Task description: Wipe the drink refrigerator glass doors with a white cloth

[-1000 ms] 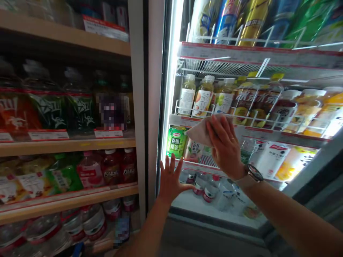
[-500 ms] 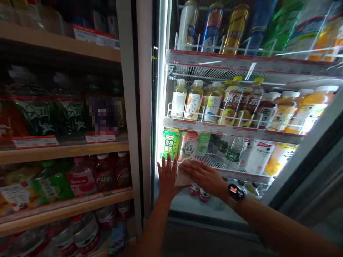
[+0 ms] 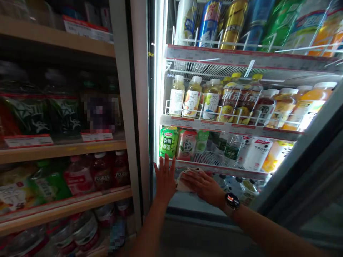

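My left hand (image 3: pixel 165 178) has its fingers spread at the lower left of the lit fridge, just below a green drink carton (image 3: pixel 168 141). A pale cloth (image 3: pixel 184 184) lies under my right hand (image 3: pixel 200 184), whose fingers are pressed together over it. Both hands are in front of the fridge's low part, under the edge of the lowest rack (image 3: pixel 214 167). A reddish carton (image 3: pixel 186 144) stands above the cloth. My right wrist wears a dark watch (image 3: pixel 232 201).
Fridge racks above hold bottles (image 3: pixel 211 101) and cans (image 3: pixel 209 23). The fridge's dark frame (image 3: pixel 300 142) slants along the right. At the left, wooden shelves (image 3: pixel 64 151) hold more bottles behind an upright metal post (image 3: pixel 139 107).
My right hand and the cloth have moved slightly down, away from the lowest rack's edge. The view has shifted a little, and my left hand remains spread.
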Action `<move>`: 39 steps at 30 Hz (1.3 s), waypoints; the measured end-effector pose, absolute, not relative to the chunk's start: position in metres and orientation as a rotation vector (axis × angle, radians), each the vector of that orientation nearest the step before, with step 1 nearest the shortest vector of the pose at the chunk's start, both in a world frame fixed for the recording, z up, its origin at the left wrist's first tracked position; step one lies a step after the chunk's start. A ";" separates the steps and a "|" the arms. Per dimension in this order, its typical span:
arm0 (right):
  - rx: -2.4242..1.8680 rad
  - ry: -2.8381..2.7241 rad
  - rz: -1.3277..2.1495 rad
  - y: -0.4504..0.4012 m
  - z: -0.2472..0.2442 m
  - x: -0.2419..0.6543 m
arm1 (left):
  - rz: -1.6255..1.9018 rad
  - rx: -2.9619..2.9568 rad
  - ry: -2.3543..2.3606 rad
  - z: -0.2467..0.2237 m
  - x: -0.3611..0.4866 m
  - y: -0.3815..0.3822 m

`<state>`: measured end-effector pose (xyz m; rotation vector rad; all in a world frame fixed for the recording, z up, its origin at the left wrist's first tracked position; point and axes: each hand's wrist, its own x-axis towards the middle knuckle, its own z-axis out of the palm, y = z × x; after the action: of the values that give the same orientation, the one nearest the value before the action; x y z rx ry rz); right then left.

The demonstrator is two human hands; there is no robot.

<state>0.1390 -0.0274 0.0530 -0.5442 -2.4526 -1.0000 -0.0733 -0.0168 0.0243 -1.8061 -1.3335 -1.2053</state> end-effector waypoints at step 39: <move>-0.902 -1.779 -1.065 -0.022 0.163 0.184 | -1.223 -1.808 -1.294 0.029 -0.073 -0.014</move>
<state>0.1836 -0.0222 0.1629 -0.9016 -1.7792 -1.0648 -0.0733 -0.0141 0.0292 -1.8077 -1.2935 -1.2227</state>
